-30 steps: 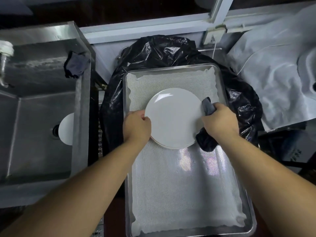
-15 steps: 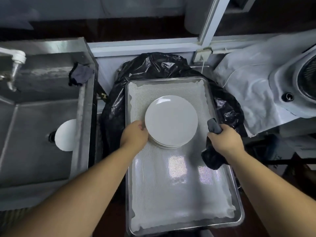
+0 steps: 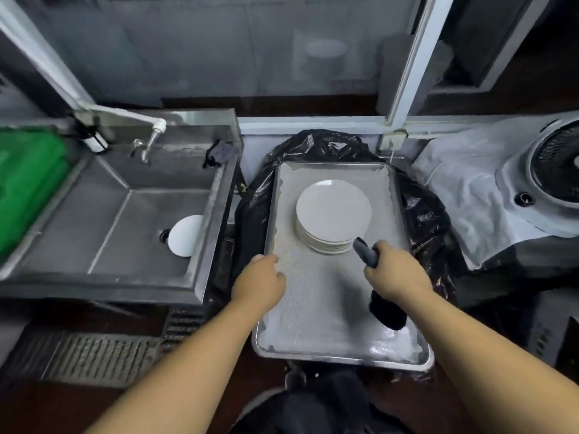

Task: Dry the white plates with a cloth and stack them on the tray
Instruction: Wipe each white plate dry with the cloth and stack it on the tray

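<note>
A stack of white plates [image 3: 333,213] sits in the far half of the metal tray [image 3: 341,357], which is lined with a white mesh mat. My right hand [image 3: 396,274] grips a dark grey cloth [image 3: 387,310] just near and right of the stack, not touching the plates. My left hand [image 3: 261,281] hovers over the tray's left rim with loosely curled fingers and holds nothing. Another white plate [image 3: 185,234] lies in the steel sink [image 3: 103,214] by the drain, partly hidden by the sink wall.
The tray rests on a bin lined with a black bag [image 3: 316,145]. A tap [image 3: 150,139] and a dark rag [image 3: 221,153] sit on the sink's back edge. A white-covered fan [image 3: 526,189] stands right, a green crate [image 3: 28,183] far left.
Both hands let go of the top plate, left on the stack, and drew back toward me. The view has pulled back and tilted up, showing more of the sink and wall.
</note>
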Available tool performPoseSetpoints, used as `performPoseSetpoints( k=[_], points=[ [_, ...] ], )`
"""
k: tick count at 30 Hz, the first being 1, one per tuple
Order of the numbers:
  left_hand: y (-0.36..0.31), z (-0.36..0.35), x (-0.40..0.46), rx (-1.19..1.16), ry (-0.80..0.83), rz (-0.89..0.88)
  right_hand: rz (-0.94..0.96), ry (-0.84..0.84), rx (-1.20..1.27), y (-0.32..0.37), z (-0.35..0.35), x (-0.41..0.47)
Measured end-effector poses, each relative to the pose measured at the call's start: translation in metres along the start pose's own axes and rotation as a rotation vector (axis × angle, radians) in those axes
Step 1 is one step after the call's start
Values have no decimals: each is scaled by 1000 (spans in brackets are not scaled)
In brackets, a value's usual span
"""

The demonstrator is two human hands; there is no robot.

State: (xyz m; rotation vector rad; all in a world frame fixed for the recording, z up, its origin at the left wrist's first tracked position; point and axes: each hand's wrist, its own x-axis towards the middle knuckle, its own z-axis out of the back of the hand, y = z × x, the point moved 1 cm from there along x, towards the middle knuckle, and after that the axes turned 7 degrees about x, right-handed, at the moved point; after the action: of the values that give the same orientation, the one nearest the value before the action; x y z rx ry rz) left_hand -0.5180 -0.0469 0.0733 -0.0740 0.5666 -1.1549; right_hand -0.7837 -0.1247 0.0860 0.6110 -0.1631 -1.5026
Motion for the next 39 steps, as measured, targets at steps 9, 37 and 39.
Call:
performPoseSetpoints(
  k=[9,37,39],
  points=[
    [66,-10,-133,187,-41,178,310,210,-139,35,-51,-78],
    [465,80,-262,64,-174,495,894,494,-467,421,-283,-221],
    [478,82,-253,61,-178,488,882,508,-476,433,-293,-213]
  ],
)
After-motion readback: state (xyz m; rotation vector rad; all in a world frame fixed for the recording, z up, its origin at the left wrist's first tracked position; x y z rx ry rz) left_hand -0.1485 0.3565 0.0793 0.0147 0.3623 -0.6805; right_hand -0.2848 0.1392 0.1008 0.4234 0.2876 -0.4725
